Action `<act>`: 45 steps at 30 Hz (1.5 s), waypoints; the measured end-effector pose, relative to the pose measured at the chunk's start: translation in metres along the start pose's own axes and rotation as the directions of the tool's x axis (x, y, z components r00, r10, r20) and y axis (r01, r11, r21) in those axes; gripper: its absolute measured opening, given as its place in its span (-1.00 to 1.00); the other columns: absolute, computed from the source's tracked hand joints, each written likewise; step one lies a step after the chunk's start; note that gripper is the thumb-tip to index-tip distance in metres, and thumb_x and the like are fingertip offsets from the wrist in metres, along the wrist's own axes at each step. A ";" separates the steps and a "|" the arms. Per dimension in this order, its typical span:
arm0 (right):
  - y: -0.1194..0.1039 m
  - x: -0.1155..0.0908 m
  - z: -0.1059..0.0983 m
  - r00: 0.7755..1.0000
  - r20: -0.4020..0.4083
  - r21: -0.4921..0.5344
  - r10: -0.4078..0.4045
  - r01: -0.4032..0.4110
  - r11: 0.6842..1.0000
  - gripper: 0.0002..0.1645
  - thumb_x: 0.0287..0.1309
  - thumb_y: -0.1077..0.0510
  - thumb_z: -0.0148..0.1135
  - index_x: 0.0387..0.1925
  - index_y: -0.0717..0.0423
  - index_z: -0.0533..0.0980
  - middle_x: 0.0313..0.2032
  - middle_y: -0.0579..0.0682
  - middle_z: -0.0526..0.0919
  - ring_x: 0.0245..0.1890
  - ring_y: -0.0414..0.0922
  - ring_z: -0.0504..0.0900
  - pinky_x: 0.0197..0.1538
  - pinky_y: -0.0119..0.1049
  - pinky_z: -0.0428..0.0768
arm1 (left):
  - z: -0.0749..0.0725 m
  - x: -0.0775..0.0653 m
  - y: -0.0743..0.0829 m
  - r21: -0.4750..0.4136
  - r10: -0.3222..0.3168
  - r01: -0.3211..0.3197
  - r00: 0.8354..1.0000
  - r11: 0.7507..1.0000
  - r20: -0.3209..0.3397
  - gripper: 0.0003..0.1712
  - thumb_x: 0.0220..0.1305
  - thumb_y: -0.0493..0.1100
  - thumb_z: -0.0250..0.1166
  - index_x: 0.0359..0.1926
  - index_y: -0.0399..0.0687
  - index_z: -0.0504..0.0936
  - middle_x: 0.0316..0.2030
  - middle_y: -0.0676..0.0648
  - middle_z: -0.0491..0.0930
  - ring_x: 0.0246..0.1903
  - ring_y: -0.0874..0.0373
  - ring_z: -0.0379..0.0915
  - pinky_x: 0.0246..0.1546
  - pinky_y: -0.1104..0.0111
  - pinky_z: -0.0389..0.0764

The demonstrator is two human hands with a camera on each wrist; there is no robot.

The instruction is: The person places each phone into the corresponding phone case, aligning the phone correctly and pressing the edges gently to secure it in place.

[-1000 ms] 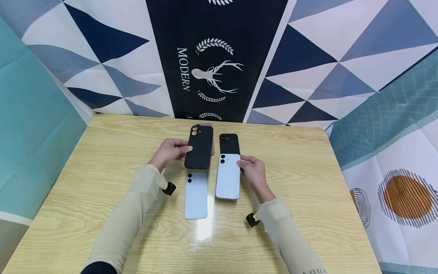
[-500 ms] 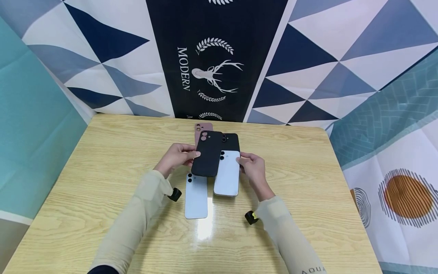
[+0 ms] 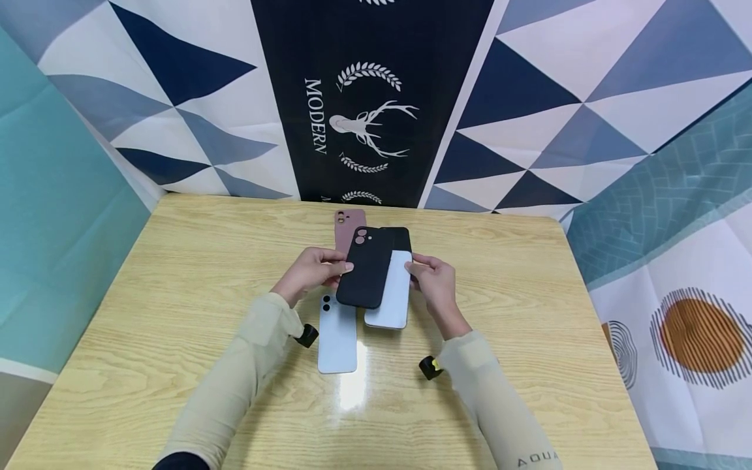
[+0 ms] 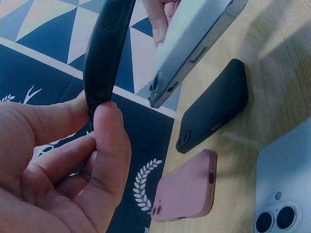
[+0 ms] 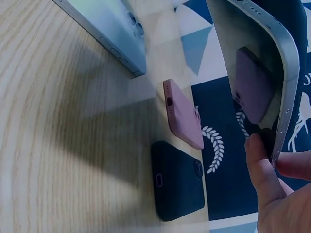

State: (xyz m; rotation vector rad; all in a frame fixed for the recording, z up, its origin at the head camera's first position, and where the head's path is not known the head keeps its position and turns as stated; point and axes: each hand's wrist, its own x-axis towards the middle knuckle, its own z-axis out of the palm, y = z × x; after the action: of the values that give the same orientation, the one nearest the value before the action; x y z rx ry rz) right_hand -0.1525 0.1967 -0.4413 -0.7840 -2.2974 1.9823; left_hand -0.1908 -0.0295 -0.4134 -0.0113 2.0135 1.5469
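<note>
My left hand pinches the left edge of a black phone case between thumb and fingers. Pink shows through the case's camera holes. My right hand grips a pale blue phone by its right edge, its back facing up. In the head view the case overlaps the phone's left side; the left wrist view shows a gap between the two. That phone's glossy screen reflects the pink case in the right wrist view. Another pale blue phone lies below the left hand.
A pink phone case lies at the table's back edge. Next to it lies a black phone-shaped piece with dark camera rings, partly covered in the head view. Patterned fabric hangs behind the wooden table.
My left hand has carried the black case rightward and slightly nearer, from over the pink case to over the held phone. My right hand has raised its phone slightly toward the back.
</note>
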 end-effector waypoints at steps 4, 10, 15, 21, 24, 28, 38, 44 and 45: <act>-0.003 0.000 0.001 1.000 -0.003 0.021 -0.007 0.007 1.000 -0.63 0.14 0.23 0.22 0.02 0.20 0.54 -0.18 0.18 0.69 -0.48 -0.31 0.61 -0.33 -0.38 0.68 | 0.002 0.000 0.000 -0.010 0.001 -0.001 1.000 1.000 0.015 -0.47 0.25 -0.18 0.25 0.21 -0.24 0.42 -0.17 -0.11 0.52 -0.51 0.26 0.42 -0.37 0.46 0.61; -0.007 -0.001 0.000 1.000 -0.014 0.042 0.000 0.001 0.999 -0.64 0.14 0.23 0.23 0.00 0.20 0.55 -0.27 0.10 0.71 -0.51 -0.32 0.62 -0.25 -0.30 0.70 | 0.005 0.002 -0.001 0.003 -0.013 0.013 1.000 1.000 0.012 -0.49 0.23 -0.17 0.26 0.19 -0.22 0.45 -0.27 -0.06 0.53 -0.52 0.25 0.42 -0.36 0.44 0.62; -0.008 -0.001 0.000 1.000 -0.020 0.055 -0.004 0.005 0.998 -0.65 0.14 0.24 0.22 0.00 0.21 0.55 -0.36 0.02 0.71 -0.53 -0.33 0.62 -0.31 -0.35 0.69 | 0.008 0.003 -0.003 0.010 -0.016 0.016 1.000 1.000 0.017 -0.51 0.24 -0.18 0.25 0.18 -0.22 0.47 -0.36 -0.03 0.52 -0.54 0.27 0.43 -0.39 0.46 0.62; -0.008 -0.001 0.001 0.999 -0.038 0.090 -0.016 0.019 0.996 -0.65 0.12 0.28 0.22 -0.01 0.24 0.56 -0.46 -0.06 0.67 -0.57 -0.33 0.60 -0.38 -0.43 0.67 | 0.012 0.003 -0.002 0.007 -0.030 0.029 0.999 1.000 0.012 -0.53 0.24 -0.18 0.26 0.16 -0.21 0.49 -0.40 -0.02 0.53 -0.56 0.27 0.43 -0.42 0.47 0.61; -0.009 -0.001 0.000 0.999 -0.040 0.108 -0.021 0.025 0.994 -0.65 0.13 0.29 0.21 -0.01 0.25 0.55 -0.50 -0.10 0.65 -0.58 -0.32 0.58 -0.43 -0.46 0.65 | 0.014 0.003 -0.002 0.004 -0.027 0.027 1.000 1.000 0.012 -0.53 0.23 -0.19 0.26 0.15 -0.21 0.50 -0.37 -0.03 0.55 -0.57 0.27 0.45 -0.42 0.47 0.61; -0.010 -0.001 0.000 0.999 -0.031 0.122 -0.021 0.025 0.992 -0.66 0.14 0.29 0.20 -0.01 0.26 0.56 -0.53 -0.13 0.64 -0.58 -0.32 0.59 -0.43 -0.46 0.65 | 0.017 0.005 -0.003 -0.002 -0.020 0.020 1.000 1.000 0.022 -0.53 0.23 -0.20 0.26 0.16 -0.22 0.49 -0.40 -0.02 0.55 -0.59 0.28 0.45 -0.44 0.47 0.60; -0.013 -0.005 0.000 1.000 0.000 0.168 -0.025 0.025 0.985 -0.67 0.16 0.34 0.14 -0.01 0.31 0.54 -0.59 -0.19 0.63 -0.60 -0.34 0.59 -0.47 -0.48 0.65 | 0.024 0.007 -0.002 0.032 0.006 -0.007 1.000 0.999 0.028 -0.59 0.23 -0.22 0.26 0.07 -0.31 0.54 -0.43 -0.03 0.60 -0.64 0.29 0.46 -0.53 0.50 0.60; -0.013 -0.006 -0.001 1.000 0.010 0.202 -0.027 0.024 0.979 -0.66 0.17 0.35 0.12 0.00 0.34 0.52 -0.62 -0.22 0.63 -0.61 -0.36 0.61 -0.50 -0.52 0.63 | 0.024 0.007 -0.001 0.044 -0.008 0.007 0.999 0.999 0.034 -0.60 0.22 -0.21 0.27 0.06 -0.30 0.55 -0.41 -0.06 0.61 -0.63 0.28 0.48 -0.49 0.48 0.62; -0.012 -0.006 -0.001 1.000 0.012 0.207 -0.027 0.024 0.978 -0.66 0.17 0.35 0.11 0.00 0.34 0.52 -0.63 -0.23 0.63 -0.61 -0.36 0.62 -0.51 -0.52 0.62 | 0.024 0.007 -0.001 0.044 -0.011 0.009 0.999 0.999 0.034 -0.61 0.22 -0.21 0.27 0.06 -0.29 0.55 -0.40 -0.08 0.61 -0.62 0.28 0.48 -0.48 0.47 0.62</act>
State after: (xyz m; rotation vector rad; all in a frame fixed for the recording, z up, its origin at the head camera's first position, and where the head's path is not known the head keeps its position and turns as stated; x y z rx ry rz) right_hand -0.1518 0.1941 -0.4279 -0.7208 -2.0521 2.1759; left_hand -0.1852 -0.0059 -0.4213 0.0223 2.0177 1.4865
